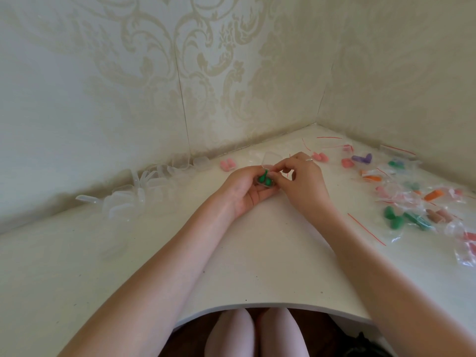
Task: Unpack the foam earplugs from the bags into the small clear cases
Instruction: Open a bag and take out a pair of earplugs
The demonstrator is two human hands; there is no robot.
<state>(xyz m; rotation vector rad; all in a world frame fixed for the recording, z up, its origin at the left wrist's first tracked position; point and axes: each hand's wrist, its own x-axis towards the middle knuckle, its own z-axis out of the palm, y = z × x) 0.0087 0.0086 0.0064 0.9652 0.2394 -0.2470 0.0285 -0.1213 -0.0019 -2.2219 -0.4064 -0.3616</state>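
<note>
In the head view, a clear case (266, 182) is cradled in the curled fingers of the left hand (244, 188) above the worktop (257, 253), its lid raised on the far side. Two green earplugs (265, 178) are seen in it, long axes running near to far. The right hand (300, 180), just right, is pinched at the case's rim. Bagged earplugs (417, 202) lie well right, empty cases (144, 186) left.

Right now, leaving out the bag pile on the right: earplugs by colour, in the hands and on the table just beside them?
Green earplugs: 2, in the clear case that the left hand holds and the right hand pinches.
Pink earplugs: 4, with 2 left of the hands and 2 right of them.
Total: 6
</note>
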